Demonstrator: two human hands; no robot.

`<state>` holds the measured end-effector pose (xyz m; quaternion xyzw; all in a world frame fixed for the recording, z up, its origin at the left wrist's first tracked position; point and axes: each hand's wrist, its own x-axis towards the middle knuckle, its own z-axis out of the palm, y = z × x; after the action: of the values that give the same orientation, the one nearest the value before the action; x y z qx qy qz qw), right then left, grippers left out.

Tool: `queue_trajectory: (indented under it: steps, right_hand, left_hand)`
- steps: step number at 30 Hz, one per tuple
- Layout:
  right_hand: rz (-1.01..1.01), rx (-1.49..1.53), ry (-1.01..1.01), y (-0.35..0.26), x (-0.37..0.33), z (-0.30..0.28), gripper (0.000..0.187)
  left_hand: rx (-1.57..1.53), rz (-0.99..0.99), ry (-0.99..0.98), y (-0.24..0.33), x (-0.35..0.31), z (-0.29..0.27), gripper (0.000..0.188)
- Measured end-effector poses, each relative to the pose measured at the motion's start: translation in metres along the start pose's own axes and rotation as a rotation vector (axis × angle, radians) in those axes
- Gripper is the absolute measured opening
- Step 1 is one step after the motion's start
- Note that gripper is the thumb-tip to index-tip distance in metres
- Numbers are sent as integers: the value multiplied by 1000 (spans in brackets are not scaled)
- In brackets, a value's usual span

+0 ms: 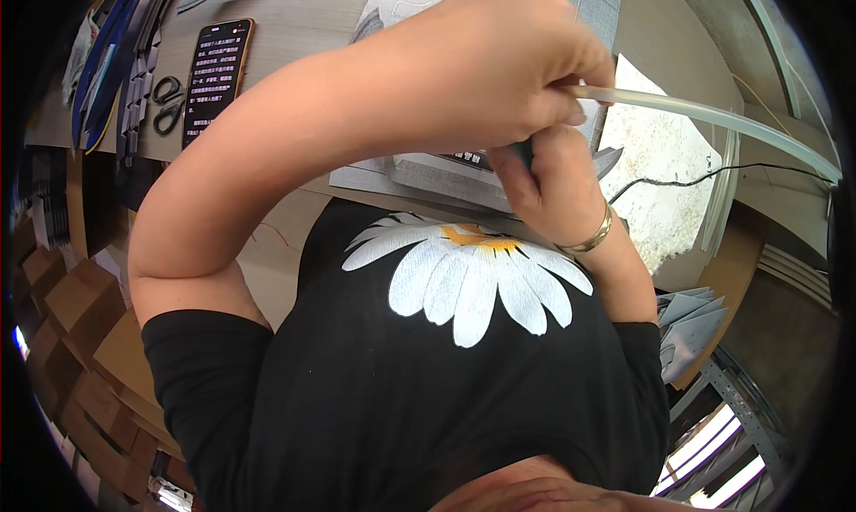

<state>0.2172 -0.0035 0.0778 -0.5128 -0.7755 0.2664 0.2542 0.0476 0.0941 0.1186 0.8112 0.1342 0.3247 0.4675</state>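
My left hand (526, 71) reaches across to the right, its fingers pinched on the end of a pale translucent strip (713, 117). The strip bends away to the right edge of the view. Just below it, my right hand (562, 178), with a gold-coloured bracelet at the wrist, is closed round something dark. Only a small dark green part (522, 153) of that shows between the hands, so its kind is hidden. Beneath both hands lie grey sheets (428, 178) on the table, partly covered by my left arm.
A phone (214, 75) and dark-handled scissors (168, 106) lie at the left. A rough white sheet (655, 155) and a black cable (758, 166) are on the right. Cardboard boxes (80, 289) stand lower left; grey folded pieces (691, 329) are stacked lower right.
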Motion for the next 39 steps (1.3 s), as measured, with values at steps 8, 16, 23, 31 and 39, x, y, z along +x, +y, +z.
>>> queue_trajectory:
  steps: [8, 16, 23, 31, 39]
  right_hand:
    - [82, 11, -22, 1, -6, -10, 18]
    - [137, 141, -57, 0, -4, -1, 23]
    - [29, -94, 150, 24, -4, 3, 28]
    - [173, -85, 232, 25, -1, -9, 32]
    - [136, 74, 243, 24, -15, -9, 29]
  left_hand:
    - [-55, 139, 71, -6, 12, 12, 17]
    - [-44, -138, -257, -1, 24, -11, 7]
    - [-149, -170, -316, -2, 47, -13, 13]
    - [369, 60, 221, -14, 6, -7, 28]
    - [665, -507, 595, -29, -112, 0, 48]
